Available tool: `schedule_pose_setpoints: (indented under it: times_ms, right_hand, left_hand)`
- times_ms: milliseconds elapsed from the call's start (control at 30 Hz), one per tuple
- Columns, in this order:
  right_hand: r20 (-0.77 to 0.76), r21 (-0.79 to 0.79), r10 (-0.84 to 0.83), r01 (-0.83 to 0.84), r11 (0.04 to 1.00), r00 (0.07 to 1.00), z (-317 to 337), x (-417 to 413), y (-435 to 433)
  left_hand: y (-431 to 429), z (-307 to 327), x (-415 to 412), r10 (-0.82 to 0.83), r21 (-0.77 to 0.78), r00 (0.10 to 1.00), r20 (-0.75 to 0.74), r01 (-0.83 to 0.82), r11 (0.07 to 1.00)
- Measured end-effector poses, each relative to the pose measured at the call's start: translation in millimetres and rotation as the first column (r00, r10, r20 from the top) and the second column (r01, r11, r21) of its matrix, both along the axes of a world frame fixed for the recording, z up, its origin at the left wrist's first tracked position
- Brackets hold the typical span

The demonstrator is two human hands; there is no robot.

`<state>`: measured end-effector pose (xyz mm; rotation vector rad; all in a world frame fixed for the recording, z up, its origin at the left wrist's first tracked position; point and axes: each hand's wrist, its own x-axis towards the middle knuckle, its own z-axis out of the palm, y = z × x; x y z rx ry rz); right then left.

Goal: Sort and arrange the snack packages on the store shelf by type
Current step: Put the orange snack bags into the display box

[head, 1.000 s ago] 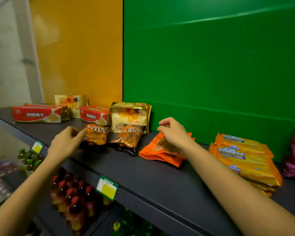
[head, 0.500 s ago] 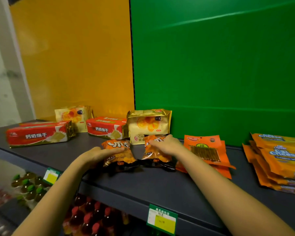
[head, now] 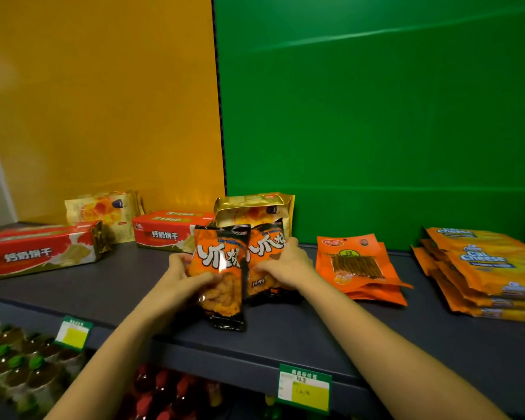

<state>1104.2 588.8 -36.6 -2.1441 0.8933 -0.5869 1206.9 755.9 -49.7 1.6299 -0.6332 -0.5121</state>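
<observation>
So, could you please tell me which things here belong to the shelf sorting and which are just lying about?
Job: left crisp bag, held by the left hand; right crisp bag, held by the right hand; gold biscuit bags; red biscuit boxes; orange pouches; cheese packs.
Just there: price tags; bottles on the lower shelf.

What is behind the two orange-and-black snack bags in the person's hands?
A gold foil package stands behind them; only its top and right edge show. The bags cover its lower front, so contact cannot be judged.
</observation>
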Motion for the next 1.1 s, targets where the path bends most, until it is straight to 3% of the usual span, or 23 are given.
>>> schedule_pose_setpoints:
  times_ms: [167,333,533,733,1100]
  right_hand:
    - [0.262,0.019,-0.009,0.004,1.0,0.965,30,-45,3]
    - [0.416,0.002,-0.148,0.162,0.987,0.897,55,-118,-15]
    - [0.458,0.025,-0.369,0.403,0.915,0.809,53,-247,-51]
    - [0.501,0.063,-0.544,0.599,0.799,0.673,54,-397,-70]
    - [0.448,0.105,-0.73,0.781,0.616,0.516,23,-636,-84]
  left_hand:
    - [4,32,-14,0.082,-0.233,0.995,0.054,-0.068,0.97]
    - [-30,63,-54,-0.005,-0.352,0.998,0.063,0.027,0.936]
    - [-112,71,-141,-0.3,-0.355,0.952,0.061,0.302,0.885]
    - [-186,69,-262,-0.548,-0.351,0.835,0.042,0.526,0.775]
    - [-250,36,-492,-0.71,-0.33,0.704,0.001,0.671,0.664]
